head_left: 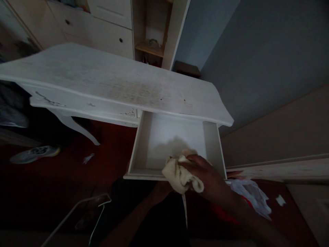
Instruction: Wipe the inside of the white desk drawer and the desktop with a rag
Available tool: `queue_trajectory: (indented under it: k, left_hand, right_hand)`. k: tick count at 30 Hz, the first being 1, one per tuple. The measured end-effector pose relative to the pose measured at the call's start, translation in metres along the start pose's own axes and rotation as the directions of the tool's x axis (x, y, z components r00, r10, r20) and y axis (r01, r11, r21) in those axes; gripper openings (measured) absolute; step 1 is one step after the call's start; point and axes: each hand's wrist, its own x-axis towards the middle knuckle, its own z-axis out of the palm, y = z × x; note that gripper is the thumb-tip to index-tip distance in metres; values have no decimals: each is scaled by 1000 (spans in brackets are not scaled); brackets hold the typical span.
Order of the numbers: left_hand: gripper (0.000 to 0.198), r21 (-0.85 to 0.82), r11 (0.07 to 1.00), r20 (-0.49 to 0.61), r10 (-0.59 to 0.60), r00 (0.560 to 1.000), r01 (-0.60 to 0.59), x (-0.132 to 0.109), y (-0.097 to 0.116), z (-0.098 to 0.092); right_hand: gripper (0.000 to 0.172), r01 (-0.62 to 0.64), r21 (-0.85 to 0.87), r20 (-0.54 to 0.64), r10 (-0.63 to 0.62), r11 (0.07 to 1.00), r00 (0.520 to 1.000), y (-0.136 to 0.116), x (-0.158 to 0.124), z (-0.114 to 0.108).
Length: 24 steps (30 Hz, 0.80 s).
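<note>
**A:** Where is the cloth sitting?

**B:** The cream cloth is lying bunched on the front lip of the open drawer, around six o'clock in the view. The right hand is stretching in from five o'clock and gripping it, with the fingers closed over its top.

**A:** And the other hand?

**B:** The left hand is extending from seven o'clock, just under the drawer's front edge and right below the cloth. It is sitting in shadow, so I cannot tell whether its fingers are curled or spread.

**A:** What is lying around them?

**B:** The drawer is hanging out of a worn white desk, which is stretching toward ten o'clock. A shoe is resting on the red floor at nine o'clock. A crumpled white bag is lying at four o'clock, just beside the right wrist.
</note>
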Motion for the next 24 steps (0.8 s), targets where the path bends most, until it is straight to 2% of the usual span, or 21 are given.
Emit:
queue_trajectory:
  k: [3,7,11,13,15,17,19,21,23,24]
  left_hand:
    - [45,-5,1000,39,4,999,-4,3,-11,-3]
    - [52,40,999,55,-10,998,7,3,-14,-8]
    - [65,47,999,59,-8,998,5,5,-16,-7]
    - [71,48,999,55,-11,998,8,6,-18,-7]
    - [74,36,999,38,-2,999,1,6,-20,-7]
    - [74,21,1000,33,6,999,-7,6,-23,-8]
    - [72,9,1000,43,9,999,-10,7,-26,-9]
    - [72,2,1000,46,2,999,-3,10,-29,-10]
    - [74,11,1000,37,-9,999,9,16,-29,-9]
    - [73,30,999,39,-30,999,29,19,-28,-9]
  right_hand:
    - [50,-35,-17,-42,34,999,999,30,-26,-12]
    - [47,-86,-16,-95,84,996,992,60,-48,-20]
    - [44,-112,16,-164,113,994,980,73,-50,-27]
    - [42,-128,26,-253,130,991,959,77,-44,-38]
    - [40,-140,47,-372,148,989,917,81,-37,-57]
    - [36,-131,85,-495,156,988,855,84,-28,-85]
    - [30,-116,134,-622,175,984,763,87,-17,-120]
    - [22,-121,179,-761,215,976,612,90,-3,-157]
    - [14,-118,172,-875,207,978,438,94,15,-192]
    - [14,-94,149,-906,174,984,387,98,26,-207]
